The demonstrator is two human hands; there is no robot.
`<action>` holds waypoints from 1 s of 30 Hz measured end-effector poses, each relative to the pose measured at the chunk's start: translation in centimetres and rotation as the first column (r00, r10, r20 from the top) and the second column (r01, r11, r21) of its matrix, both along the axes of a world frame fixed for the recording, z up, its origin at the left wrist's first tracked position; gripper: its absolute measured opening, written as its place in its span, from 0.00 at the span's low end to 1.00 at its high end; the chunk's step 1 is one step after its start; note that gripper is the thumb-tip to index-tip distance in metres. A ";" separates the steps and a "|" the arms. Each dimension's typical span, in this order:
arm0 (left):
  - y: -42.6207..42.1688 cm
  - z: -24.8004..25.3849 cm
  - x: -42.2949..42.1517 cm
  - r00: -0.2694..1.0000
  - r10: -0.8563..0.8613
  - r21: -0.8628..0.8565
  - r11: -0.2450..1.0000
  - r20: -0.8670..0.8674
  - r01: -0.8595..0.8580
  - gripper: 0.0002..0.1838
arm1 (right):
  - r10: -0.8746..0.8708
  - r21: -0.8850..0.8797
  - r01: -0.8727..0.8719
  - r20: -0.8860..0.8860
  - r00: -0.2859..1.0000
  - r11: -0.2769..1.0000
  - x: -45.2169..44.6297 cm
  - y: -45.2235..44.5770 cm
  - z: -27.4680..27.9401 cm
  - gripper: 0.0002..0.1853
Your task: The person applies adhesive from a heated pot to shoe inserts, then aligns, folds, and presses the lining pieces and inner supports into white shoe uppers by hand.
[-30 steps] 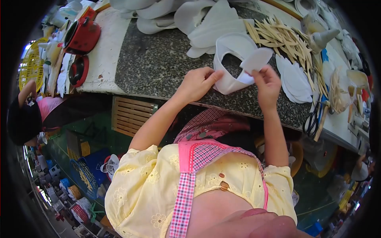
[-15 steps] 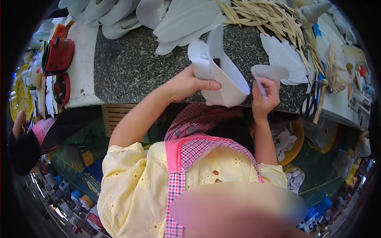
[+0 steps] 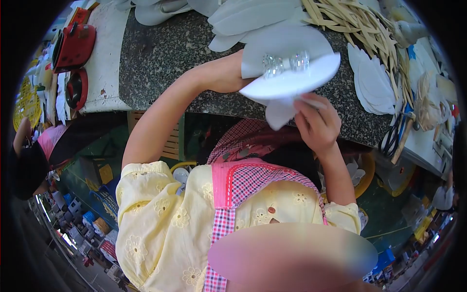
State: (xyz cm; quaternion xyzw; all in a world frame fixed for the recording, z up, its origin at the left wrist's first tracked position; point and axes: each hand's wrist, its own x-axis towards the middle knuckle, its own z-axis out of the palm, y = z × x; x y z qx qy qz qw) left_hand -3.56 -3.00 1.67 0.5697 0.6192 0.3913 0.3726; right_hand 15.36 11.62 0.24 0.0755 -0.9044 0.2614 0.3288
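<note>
My left hand (image 3: 224, 73) holds a white shoe upper (image 3: 292, 87) by its left side, with its fingertips hidden behind it. Two sparkling clear ornaments (image 3: 286, 63) show on the upper, which is tilted above the counter's front edge and slightly blurred. Just below it, my right hand (image 3: 318, 121) pinches a small flat white piece (image 3: 280, 113) between thumb and fingers. The piece hangs right under the upper; whether the two touch, I cannot tell.
On the dark speckled counter (image 3: 165, 53) lie white cut pieces (image 3: 258, 17), pale strips (image 3: 357, 22) and a stack of white pieces (image 3: 369, 82). Black scissors (image 3: 389, 141) and a wooden-handled tool (image 3: 403, 141) are at the right edge. A red container (image 3: 80, 46) stands left. A co-worker's arm (image 3: 23, 131) is far left.
The upper has been turned over, and its sparkling ornaments now face up. My right hand has brought the small piece left, beneath the upper. The view has shifted slightly.
</note>
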 end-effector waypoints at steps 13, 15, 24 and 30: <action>-0.5 0.5 -0.6 0.992 0.045 -0.167 0.986 0.117 -0.025 0.23 | -0.231 -0.088 0.238 0.085 0.969 0.967 -1.5 -1.0 -1.9 0.09; -0.8 -0.1 -0.9 0.995 0.039 -0.170 0.985 0.086 -0.024 0.22 | -0.259 -0.089 0.269 0.113 0.959 0.959 -1.4 -1.1 -1.8 0.09; -0.3 -1.1 -0.1 0.997 0.073 -0.046 0.996 -0.004 -0.073 0.18 | -0.288 -0.110 0.301 0.125 0.950 0.947 -1.0 -0.3 -2.9 0.09; 0.3 -1.7 -0.7 1.000 0.025 0.054 0.998 0.016 -0.026 0.18 | -0.262 -0.147 0.285 0.159 0.952 0.947 -0.8 0.1 -3.5 0.09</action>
